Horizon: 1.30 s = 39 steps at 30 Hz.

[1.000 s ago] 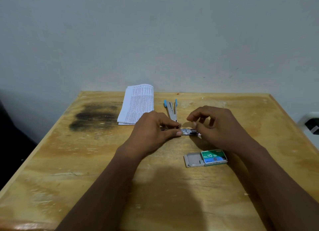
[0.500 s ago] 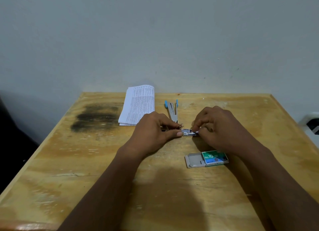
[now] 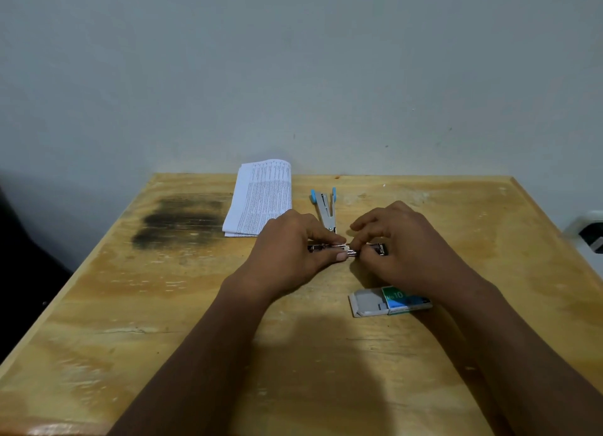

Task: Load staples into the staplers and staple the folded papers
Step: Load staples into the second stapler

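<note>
Fingers (image 3: 339,240) of both hands pinched on 1 stapler (image 3: 346,249), loading staples; next, seating the strip squarely, then closing.

**A:** so what's the room like?

**B:** pretty bare tbh. Plain pale grey-blue wall (image 3: 293,60) with a few tiny specks, wooden worktop (image 3: 98,305) pushed right up against it.

**A:** worktop in good shape?

**B:** nah, yellowish plywood, worn, with a big dark scorch-like stain (image 3: 182,220) at the far left. White wall socket (image 3: 587,233) off to the right, dark shadow down the left side.
</note>
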{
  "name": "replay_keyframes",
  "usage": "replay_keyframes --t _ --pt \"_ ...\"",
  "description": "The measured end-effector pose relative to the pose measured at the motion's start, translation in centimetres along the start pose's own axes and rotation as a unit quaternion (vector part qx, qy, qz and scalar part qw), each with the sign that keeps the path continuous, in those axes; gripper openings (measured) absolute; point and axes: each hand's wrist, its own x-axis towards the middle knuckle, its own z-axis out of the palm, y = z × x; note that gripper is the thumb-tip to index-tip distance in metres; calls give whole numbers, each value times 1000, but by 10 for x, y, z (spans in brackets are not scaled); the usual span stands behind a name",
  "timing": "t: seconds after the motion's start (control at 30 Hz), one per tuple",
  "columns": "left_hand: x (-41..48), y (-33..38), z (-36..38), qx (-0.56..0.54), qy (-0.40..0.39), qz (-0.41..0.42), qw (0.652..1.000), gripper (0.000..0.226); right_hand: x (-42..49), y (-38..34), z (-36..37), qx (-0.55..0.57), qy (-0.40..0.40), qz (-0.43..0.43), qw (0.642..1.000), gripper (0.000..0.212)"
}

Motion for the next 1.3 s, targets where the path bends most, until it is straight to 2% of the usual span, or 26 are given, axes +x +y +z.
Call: replay_keyframes --t 0.1,0.17,0.23,0.33,0.37,0.43,0.5,0.6,0.7,0.83,0.87,0.93,0.97,1.03,1.1,1.2,1.27,1.3 --pt "-2 6 -3 34 -9 4 999 28 1 2 -3 -3 18 40 999 19" --pt "-4 8 -4 31 15 10 999 23 2 5 -5 -41 -5 74 996 30" --pt "-5 9 -4 29 54 17 998 21 4 5 -5 -52 -6 72 996 27" --pt "-4 10 -3 17 81 -24 996 20 3 4 -7 16 79 33 996 18" --pt "-4 11 -4 -6 85 -52 995 18 2 3 -7 24 108 15 994 18" --pt "-4 14 -9 -121 79 -110 983 13 3 3 -7 29 145 -14 989 19" --pt "-4 15 -19 -254 31 -155 954 14 3 3 -7 52 169 -24 984 21" --pt "-4 11 -32 -392 -20 -144 908 24 1 2 -12 196 176 17 965 20" --pt "-3 13 -31 -461 16 -116 879 34 -1 -4 -14 351 151 70 921 23" --pt "1 26 -7 -436 105 -122 885 40 2 -13 -2 430 116 124 886 13" --pt "4 27 -3 -430 125 -130 884 42 3 -14 0 475 102 143 862 18" --pt "7 25 0 -424 179 -143 876 48 3 -18 1 589 72 170 787 42" --pt "9 22 1 -416 208 -142 874 52 4 -20 1 615 63 174 766 50" --pt "10 15 6 -384 243 -138 880 54 4 -24 4 593 61 176 783 50" --pt "11 13 12 -355 251 -142 889 51 6 -29 8 560 91 185 803 33" --pt "10 17 10 -329 225 -137 907 53 9 -29 8 567 130 201 788 22" --pt "9 13 0 -243 240 -134 930 54 10 -25 3 559 140 205 791 23" --pt "9 3 -5 -156 262 -146 941 56 10 -22 0 557 149 207 790 23"
